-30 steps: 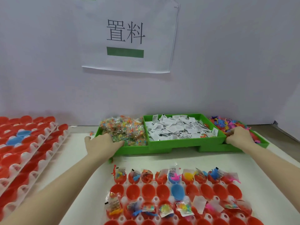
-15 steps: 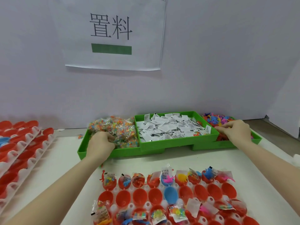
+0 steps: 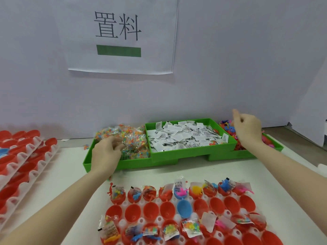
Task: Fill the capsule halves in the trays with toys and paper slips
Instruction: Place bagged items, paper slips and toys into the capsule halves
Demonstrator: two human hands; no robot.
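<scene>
Here the left hand (image 3: 106, 154) reaches into the left green bin (image 3: 106, 165), its fingers curled among the clear bags of coloured beads (image 3: 127, 138) — the fingertips are buried, so whether it pinches a bag I cannot tell. The right hand (image 3: 247, 128) is raised above the far-right bin of small plastic toys (image 3: 228, 128), fingers curled with one pointing up; anything between them is too small to make out. The middle bin holds white paper slips (image 3: 184, 137). Near the camera lies the capsule tray (image 3: 177, 218): its far row is filled, the next row's red cups and one blue cup (image 3: 184, 208) stand bare, and the nearest rows are cut off by the frame. At the left, stacked trays of red halves (image 3: 23, 165) are partly out of view.
</scene>
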